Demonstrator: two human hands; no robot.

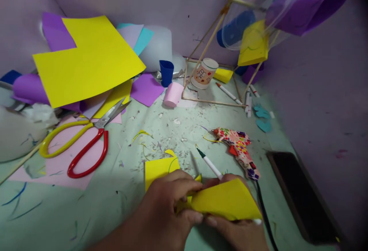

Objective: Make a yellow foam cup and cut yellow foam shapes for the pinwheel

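Observation:
Both my hands hold a curved piece of yellow paper low in the head view. My left hand pinches its left end between thumb and fingers. Around its right part, my right hand is closed, with the thumb in front and fingers behind. A white marker with a dark green tip sticks out past the right fingers. Its middle is hidden behind the paper, and a white end shows at the paper's lower right corner. Beside my left hand lies a flat yellow sheet with a green curved line.
Scissors lie spread at left near large yellow card. A floral glue gun and a phone lie at right. Behind stand a stick frame, a decorated cup, a blue paper tube and a pink one.

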